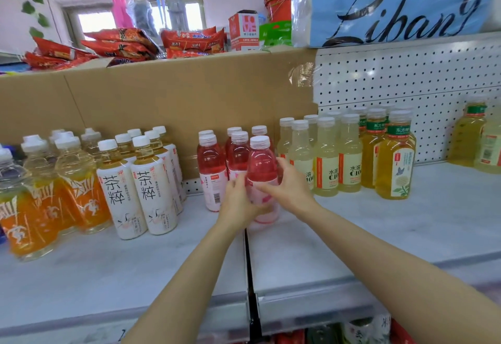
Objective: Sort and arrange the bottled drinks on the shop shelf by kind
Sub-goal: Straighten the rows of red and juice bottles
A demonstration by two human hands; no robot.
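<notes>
both hands wrap one pink bottle (262, 178) standing on the shelf (352, 235): the left hand (240, 202) curls round its label, the right hand (288, 186) grips its side. it stands in front of the other pink bottles (214, 170), between the white tea bottles (151, 189) and the pale lemon bottles (325, 159).

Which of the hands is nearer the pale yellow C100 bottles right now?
Right. The right hand grips the pink bottle on the side facing the C100 bottles, almost against the nearest one. The left hand holds that bottle's far side.
</notes>
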